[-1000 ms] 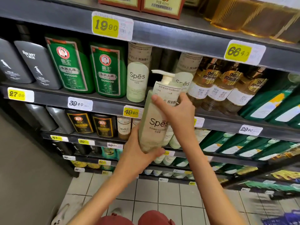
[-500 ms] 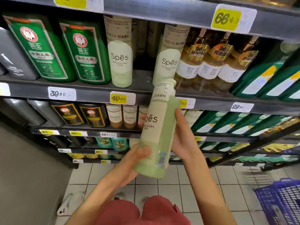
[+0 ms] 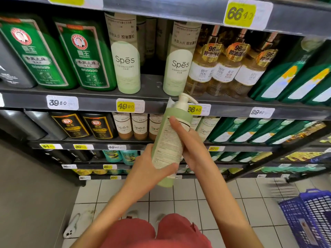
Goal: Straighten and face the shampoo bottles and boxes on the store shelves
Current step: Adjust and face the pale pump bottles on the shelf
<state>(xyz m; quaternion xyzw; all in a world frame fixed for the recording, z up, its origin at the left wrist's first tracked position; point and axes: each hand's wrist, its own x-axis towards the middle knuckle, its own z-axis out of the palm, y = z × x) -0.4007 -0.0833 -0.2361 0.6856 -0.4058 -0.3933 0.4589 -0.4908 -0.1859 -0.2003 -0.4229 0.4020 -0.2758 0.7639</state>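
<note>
I hold a pale green Spes pump bottle point(image 3: 170, 140) in front of the shelves, tilted, with its printed back label facing me and the white pump at the top. My left hand point(image 3: 152, 170) grips its lower part, thumb across the label. My right hand point(image 3: 191, 145) wraps round the upper body from the right. On the shelf point(image 3: 154, 102) above stand two more Spes bottles point(image 3: 126, 65) point(image 3: 179, 67), front labels out, with a gap between them.
Green bottles point(image 3: 84, 56) stand left of the Spes row, amber bottles point(image 3: 220, 65) and dark green ones point(image 3: 293, 77) to the right. More Spes bottles point(image 3: 138, 126) fill the lower shelf. A blue basket point(image 3: 311, 217) sits on the tiled floor at lower right.
The bottle has been turned in my hands: the Spes front faced me before, now the back label does and the pump shows at the top. The view has moved slightly closer.
</note>
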